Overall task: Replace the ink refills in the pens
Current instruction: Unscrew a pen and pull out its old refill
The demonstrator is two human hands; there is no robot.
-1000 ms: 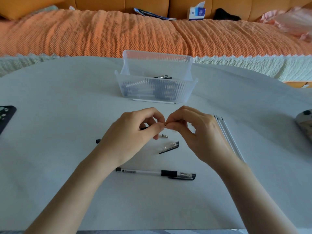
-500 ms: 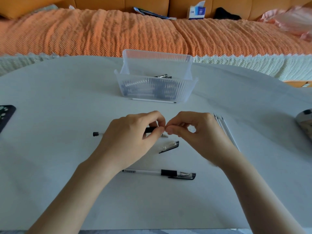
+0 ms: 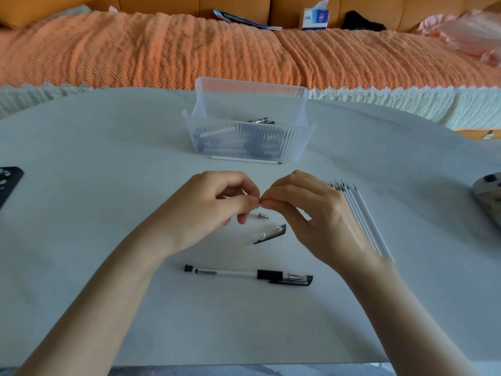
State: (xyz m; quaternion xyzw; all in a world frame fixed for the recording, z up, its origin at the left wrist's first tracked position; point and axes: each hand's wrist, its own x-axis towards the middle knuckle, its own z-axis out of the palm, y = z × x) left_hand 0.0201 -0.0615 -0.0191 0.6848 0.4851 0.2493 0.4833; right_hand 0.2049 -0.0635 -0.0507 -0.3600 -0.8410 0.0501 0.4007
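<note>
Both hands meet mid-surface: left hand (image 3: 214, 210) closed around the pen barrel, right hand (image 3: 306, 213) pinching the refill tip (image 3: 261, 203). The refill is likely thin, light and bendy; grip close to the barrel mouth.

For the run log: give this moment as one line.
left hand: gripping pen part | right hand: pinching its tip | metal cone tip, loose cap, capped pen: on table | refills: right

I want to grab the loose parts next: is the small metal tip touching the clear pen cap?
Apart. The head view shows bare table between the metal tip and the pen cap lying nearer the camera.
</note>
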